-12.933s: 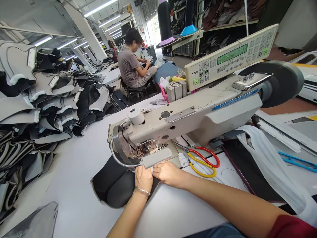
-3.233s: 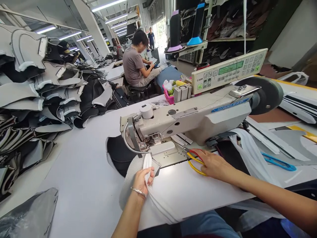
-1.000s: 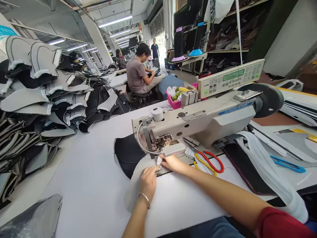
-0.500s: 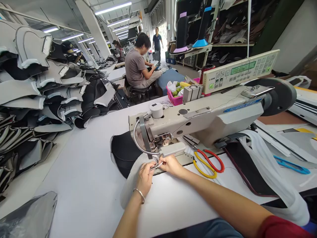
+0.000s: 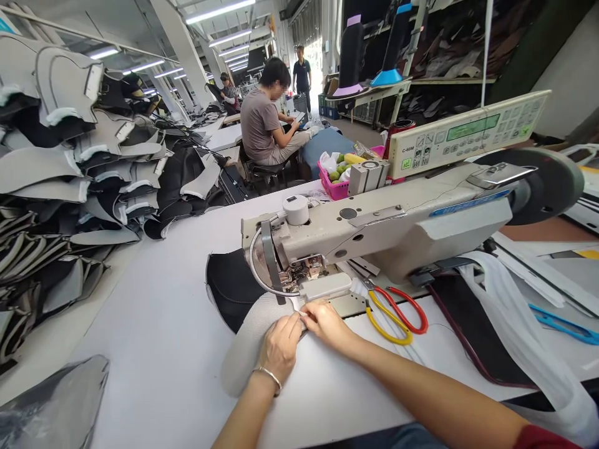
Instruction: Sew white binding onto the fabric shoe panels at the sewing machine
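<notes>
Pinching a white strip (image 5: 296, 304) with the right hand (image 5: 330, 325), thumb and fingertips together; curling the left hand (image 5: 281, 345) just beside it, over a grey mesh piece (image 5: 248, 337) lying on the white table (image 5: 154, 337) by the sewing machine (image 5: 318, 240); hiding any hold beneath those fingers.

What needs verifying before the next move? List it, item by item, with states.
1. Both hands at the work: ok, left hand and right hand meet at the white strip.
2. Strip firmly pinched: cannot tell, fingers hide it.
3. Grey mesh piece on the table: ok.
4. Scissors out of both hands: ok, lying beside the right hand.
5. Control panel display lit: ok.
6. Needle raised: cannot tell, hidden.
</notes>
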Demonstrator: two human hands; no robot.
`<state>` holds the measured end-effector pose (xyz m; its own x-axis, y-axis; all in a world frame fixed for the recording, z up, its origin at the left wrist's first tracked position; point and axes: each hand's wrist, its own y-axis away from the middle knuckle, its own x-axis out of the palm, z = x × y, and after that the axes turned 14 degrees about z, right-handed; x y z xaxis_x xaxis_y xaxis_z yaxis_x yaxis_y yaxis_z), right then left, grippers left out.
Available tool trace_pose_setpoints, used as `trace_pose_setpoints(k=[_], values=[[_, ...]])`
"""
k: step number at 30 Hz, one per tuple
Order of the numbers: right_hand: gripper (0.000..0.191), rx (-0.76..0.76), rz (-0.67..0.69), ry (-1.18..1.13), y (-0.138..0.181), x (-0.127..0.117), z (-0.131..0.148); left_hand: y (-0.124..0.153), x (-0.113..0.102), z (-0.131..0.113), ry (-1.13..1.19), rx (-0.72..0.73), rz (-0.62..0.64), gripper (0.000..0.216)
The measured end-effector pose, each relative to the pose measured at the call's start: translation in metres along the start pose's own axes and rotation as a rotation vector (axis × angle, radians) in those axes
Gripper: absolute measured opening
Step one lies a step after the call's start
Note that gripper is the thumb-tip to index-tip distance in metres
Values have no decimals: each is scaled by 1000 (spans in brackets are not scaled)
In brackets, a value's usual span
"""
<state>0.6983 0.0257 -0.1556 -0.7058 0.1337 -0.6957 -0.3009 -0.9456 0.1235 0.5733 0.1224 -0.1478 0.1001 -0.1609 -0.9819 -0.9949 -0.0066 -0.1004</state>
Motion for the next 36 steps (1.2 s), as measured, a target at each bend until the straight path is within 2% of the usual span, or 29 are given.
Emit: trace_pose_setpoints(k=[4, 7, 9, 15, 18, 26, 30, 36], values=[[13, -162, 58, 104, 0, 2, -7, 1, -2, -1, 92, 6, 17, 30], [17, -285, 50, 282, -2, 4, -14, 0, -4, 0, 112, 6, 12, 30], [18, -316, 44, 354, -5, 5, -16, -2, -5, 4, 98, 10, -7, 30], [22, -287, 61, 362, -16, 7, -13, -11, -6, 27, 77, 33, -22, 30], [26, -265, 24, 378, -18, 10, -12, -14, -6, 39, 77, 34, -63, 29], [51, -255, -83, 404, -18, 15, -10, -32, 3, 68, -60, 5, -199, 26], [49, -242, -81, 403, -17, 14, -10, -37, 9, 77, -60, -28, -211, 26], [47, -251, -100, 362, -15, 11, -8, -39, 7, 77, -87, -18, -258, 26]])
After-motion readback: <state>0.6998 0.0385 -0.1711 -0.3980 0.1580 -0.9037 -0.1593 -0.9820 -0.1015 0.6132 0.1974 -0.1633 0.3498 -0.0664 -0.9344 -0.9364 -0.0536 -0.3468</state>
